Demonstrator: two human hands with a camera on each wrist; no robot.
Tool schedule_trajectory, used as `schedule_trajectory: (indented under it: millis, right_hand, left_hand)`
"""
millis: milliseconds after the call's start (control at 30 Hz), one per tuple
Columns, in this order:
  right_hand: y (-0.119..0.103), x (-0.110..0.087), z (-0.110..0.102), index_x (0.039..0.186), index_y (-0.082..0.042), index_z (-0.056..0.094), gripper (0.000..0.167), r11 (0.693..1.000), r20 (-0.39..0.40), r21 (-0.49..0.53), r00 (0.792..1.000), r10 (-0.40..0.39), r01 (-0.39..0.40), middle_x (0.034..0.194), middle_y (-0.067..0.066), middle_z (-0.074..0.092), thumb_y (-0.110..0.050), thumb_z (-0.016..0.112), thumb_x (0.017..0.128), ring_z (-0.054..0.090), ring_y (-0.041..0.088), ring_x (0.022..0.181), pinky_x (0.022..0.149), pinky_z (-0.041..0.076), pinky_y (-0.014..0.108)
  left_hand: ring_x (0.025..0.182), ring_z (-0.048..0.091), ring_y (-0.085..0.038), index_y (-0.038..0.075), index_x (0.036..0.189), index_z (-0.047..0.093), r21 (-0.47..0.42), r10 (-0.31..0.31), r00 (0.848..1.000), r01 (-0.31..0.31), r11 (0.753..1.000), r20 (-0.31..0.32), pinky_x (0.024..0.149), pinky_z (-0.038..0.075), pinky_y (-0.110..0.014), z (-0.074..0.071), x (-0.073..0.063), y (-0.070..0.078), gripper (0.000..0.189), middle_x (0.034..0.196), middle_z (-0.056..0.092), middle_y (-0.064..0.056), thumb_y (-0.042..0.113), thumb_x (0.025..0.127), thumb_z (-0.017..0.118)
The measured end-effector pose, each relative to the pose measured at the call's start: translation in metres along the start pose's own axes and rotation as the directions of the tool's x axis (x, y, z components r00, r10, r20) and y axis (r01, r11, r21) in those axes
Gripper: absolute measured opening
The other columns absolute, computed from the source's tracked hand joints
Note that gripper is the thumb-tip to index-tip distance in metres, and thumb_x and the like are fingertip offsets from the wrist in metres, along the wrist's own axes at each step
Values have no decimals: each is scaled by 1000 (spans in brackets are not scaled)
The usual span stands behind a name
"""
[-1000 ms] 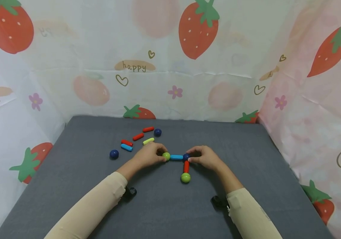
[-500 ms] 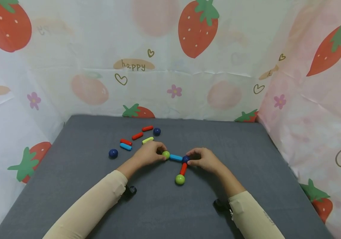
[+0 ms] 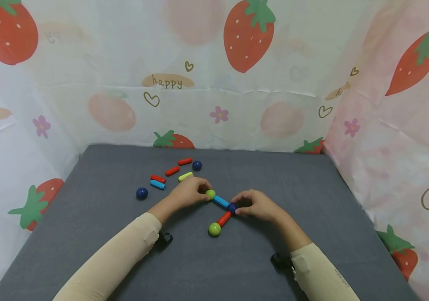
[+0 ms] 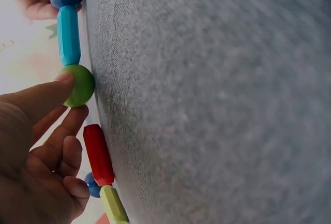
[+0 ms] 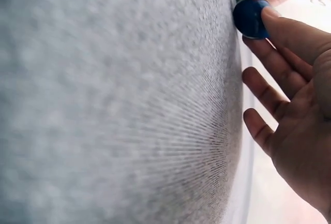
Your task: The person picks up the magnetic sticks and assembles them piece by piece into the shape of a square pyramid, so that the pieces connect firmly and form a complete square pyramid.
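Your left hand (image 3: 189,193) is holding the left ball (image 3: 210,194), your right hand (image 3: 258,205) the corner ball (image 3: 232,207), and between them the first rod (image 3: 221,201) is slanting rightward and toward you. From the corner ball, the second rod (image 3: 224,218) is running left and nearer to you, ending at the near ball (image 3: 214,229). On the counter (image 3: 214,267), five loose rods (image 3: 172,171) are lying left of and behind your left hand; the far ball (image 3: 197,165) is sitting right of the rearmost, the outer ball (image 3: 141,193) leftmost of all.

Lime-green ball (image 3: 210,194); sky-blue rod (image 3: 221,202); strawberry-patterned backdrop (image 3: 184,115)
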State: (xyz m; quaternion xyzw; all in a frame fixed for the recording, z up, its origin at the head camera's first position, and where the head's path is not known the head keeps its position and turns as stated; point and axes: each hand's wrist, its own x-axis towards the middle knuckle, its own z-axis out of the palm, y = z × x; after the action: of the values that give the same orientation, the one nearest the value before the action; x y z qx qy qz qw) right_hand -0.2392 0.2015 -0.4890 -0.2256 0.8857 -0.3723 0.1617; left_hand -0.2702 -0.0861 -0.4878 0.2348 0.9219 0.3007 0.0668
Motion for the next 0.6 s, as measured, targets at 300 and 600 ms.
schedule_trajectory:
  millis: [300, 600]
  right_hand:
    - [-5, -7, 8, 114, -25, 76, 26, 999, -7, -23, 999, -35, 35, 108, -9, 71, -30, 82, 89, 55, 16, 100, 88, 46, 38]
    - [-17, -12, 18, 110, -27, 76, 26, 999, -2, -50, 1000, -17, 17, 105, -11, 70, -33, 84, 86, 56, 13, 99, 88, 47, 39]
  left_hand:
    - [98, 64, -12, 21, 111, 77, 46, 13, 1000, -13, 999, -3, 91, 52, -37, 4, 7, 5, 25, 105, 74, 8, 25, 88, 84]
    - [110, 64, -16, 22, 111, 77, 26, 27, 999, -28, 999, 28, 99, 49, -39, 5, 12, 10, 24, 109, 75, 7, 27, 88, 83]
